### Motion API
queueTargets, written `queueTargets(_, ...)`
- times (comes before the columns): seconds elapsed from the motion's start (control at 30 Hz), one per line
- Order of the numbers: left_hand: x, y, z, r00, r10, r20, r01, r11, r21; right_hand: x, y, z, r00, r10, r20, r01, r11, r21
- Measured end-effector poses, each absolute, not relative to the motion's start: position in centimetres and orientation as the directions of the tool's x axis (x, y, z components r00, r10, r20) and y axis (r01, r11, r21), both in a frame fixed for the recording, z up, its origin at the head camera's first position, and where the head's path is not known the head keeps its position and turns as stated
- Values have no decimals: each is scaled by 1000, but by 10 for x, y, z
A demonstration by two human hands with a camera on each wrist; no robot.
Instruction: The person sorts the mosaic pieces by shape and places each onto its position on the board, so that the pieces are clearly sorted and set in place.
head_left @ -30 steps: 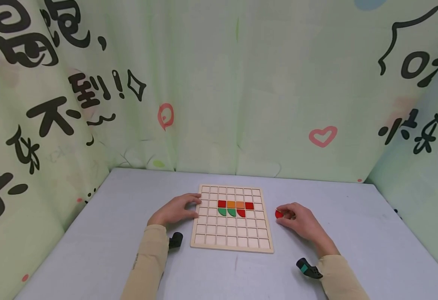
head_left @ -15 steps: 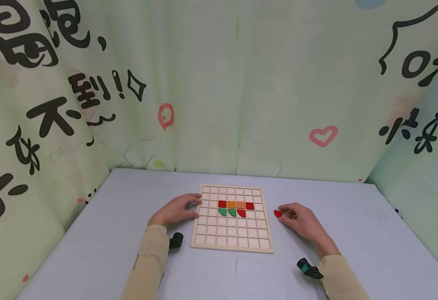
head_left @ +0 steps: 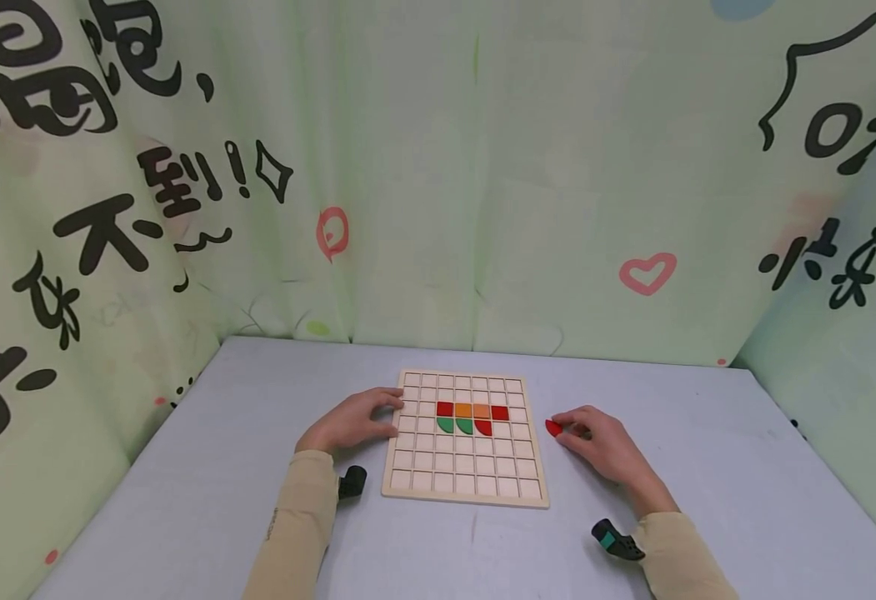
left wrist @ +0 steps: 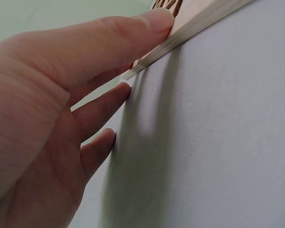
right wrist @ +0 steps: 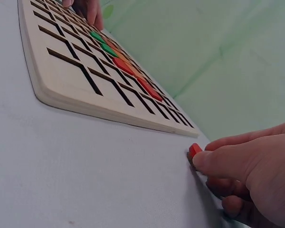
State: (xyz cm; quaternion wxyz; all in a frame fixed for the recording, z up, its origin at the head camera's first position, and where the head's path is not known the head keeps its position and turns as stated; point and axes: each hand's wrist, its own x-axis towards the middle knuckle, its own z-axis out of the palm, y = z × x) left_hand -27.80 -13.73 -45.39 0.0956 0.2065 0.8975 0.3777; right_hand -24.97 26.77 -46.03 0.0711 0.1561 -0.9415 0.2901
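Note:
A wooden grid board [head_left: 463, 492] lies flat on the table, holding a row of red and orange square tiles [head_left: 471, 411]. Below that row sit two green quarter-circle tiles [head_left: 455, 426] and one red quarter-circle tile [head_left: 483, 427]. My left hand [head_left: 351, 419] rests at the board's left edge; in the left wrist view its thumb [left wrist: 152, 23] touches the rim, fingers extended. Just off the board's right side, my right hand [head_left: 598, 437] pinches a loose red tile [head_left: 553, 427] with a curved edge between thumb and fingers. Its full outline is partly covered by the fingertips.
The board stands on a pale table [head_left: 205, 500] with a light green printed curtain [head_left: 550, 167] behind and at the sides. A black wrist device [head_left: 618, 539] sits by the right sleeve, another [head_left: 352, 481] by the left.
The red tile in my right hand has turned between the fingers and shifted slightly left toward the board. My left hand and the board hold still.

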Motion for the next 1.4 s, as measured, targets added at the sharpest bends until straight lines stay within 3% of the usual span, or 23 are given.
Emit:
queueTargets(0.67,-279,-135,-454,-906,423,-21,281,638,717,-247,225,-455,-963,-191,190,-269,714,-647)
queueTargets(1.4,-276,-138,-452,-891,454,-14,306,624,719,-254,204,-463,-939,-278,203,-343,717,-607)
